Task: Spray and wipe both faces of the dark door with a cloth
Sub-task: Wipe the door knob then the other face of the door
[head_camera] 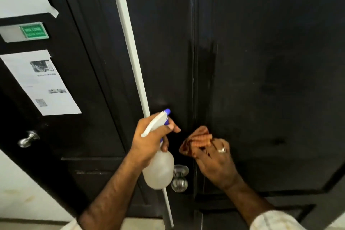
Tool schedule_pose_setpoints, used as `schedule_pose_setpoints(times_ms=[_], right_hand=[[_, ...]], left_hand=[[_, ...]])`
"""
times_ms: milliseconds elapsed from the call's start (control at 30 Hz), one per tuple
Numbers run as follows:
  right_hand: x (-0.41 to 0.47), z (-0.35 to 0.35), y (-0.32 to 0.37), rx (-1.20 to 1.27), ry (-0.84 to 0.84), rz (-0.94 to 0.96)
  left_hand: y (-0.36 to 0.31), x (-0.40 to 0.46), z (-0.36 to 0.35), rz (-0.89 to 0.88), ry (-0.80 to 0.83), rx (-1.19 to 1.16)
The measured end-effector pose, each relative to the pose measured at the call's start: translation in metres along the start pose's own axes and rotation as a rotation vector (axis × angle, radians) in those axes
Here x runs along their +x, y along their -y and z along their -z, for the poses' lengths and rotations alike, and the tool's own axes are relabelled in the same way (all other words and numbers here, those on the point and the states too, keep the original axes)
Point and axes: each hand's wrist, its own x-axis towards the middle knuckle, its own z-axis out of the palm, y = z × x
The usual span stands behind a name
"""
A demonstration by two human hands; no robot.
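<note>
Overall, glossy black paneled door [270, 61].

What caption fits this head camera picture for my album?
Left hand grips a spray bottle, right hand presses a cloth on the dark door.

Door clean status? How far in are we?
Early to mid. Done: a wet sheen on the dark door suggests some spraying. In hand: left hand grips the spray bottle; right hand presses the cloth to the panel. Left: remaining panel; other face not visible.
</note>
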Motion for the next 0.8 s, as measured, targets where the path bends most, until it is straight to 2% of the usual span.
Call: schedule_pose_setpoints(times_ms=[67, 133, 300, 367, 433, 500, 633, 733, 800], right_hand=[[-0.022, 0.005, -0.004, -0.043, 0.115, 0.146], [0.001, 0.017, -0.016, -0.080, 0.120, 0.166], [0.164, 0.062, -0.047, -0.120, -0.221, -0.083], [0.225, 0.079, -0.057, -0.115, -0.304, -0.152], [0.252, 0.086, -0.060, -0.075, -0.373, -0.197], [0.237, 0.079, -0.054, -0.034, -0.383, -0.202], [0.115, 0.029, -0.027, 0.003, -0.226, -0.150], [0.001, 0.004, -0.016, 0.000, 0.075, 0.025], [-0.041, 0.004, -0.012, -0.025, 0.282, 0.162]], left_hand=[[0.008, -0.009, 0.002, 0.035, 0.014, 0.004], [0.006, -0.010, 0.003, 0.045, 0.029, 0.002], [-0.036, 0.017, -0.001, -0.068, -0.013, -0.058], [-0.059, 0.032, 0.000, -0.125, -0.045, -0.069], [-0.072, 0.042, 0.001, -0.142, -0.059, -0.066], [-0.071, 0.043, 0.003, -0.131, -0.053, -0.063], [-0.035, 0.028, 0.004, -0.122, -0.012, -0.034], [0.000, 0.008, 0.006, -0.041, 0.046, -0.036], [0.021, -0.008, 0.010, 0.030, 0.061, -0.038]])
